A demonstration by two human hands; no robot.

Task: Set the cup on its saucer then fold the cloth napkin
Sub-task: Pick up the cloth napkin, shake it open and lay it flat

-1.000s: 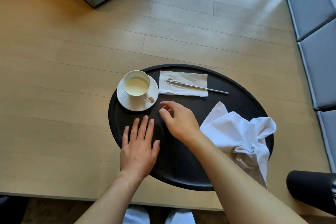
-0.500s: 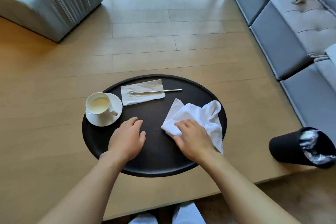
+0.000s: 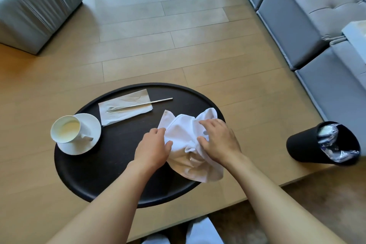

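Note:
A white cup [image 3: 66, 131] with pale liquid stands on its white saucer [image 3: 87, 144] at the left of the round black tray [image 3: 95, 174]. A crumpled white cloth napkin [image 3: 186, 134] lies on the tray's right side, one corner hanging over the near rim. My left hand [image 3: 152, 147] pinches the napkin's left edge between thumb and fingers. My right hand [image 3: 217, 139] lies on the napkin's right part, fingers bent into the fabric and gripping it.
A folded paper napkin [image 3: 125, 109] with a metal fork [image 3: 142, 104] on it lies at the tray's back. A black bin [image 3: 322, 143] with a plastic liner stands on the floor at the right. Grey sofa cushions [image 3: 309, 16] line the right; a grey ottoman [image 3: 33, 4] sits far left.
My right hand went from beside the cup to the cloth napkin and pulled it toward the tray's middle. My left hand left the bare tray and took the napkin's left edge.

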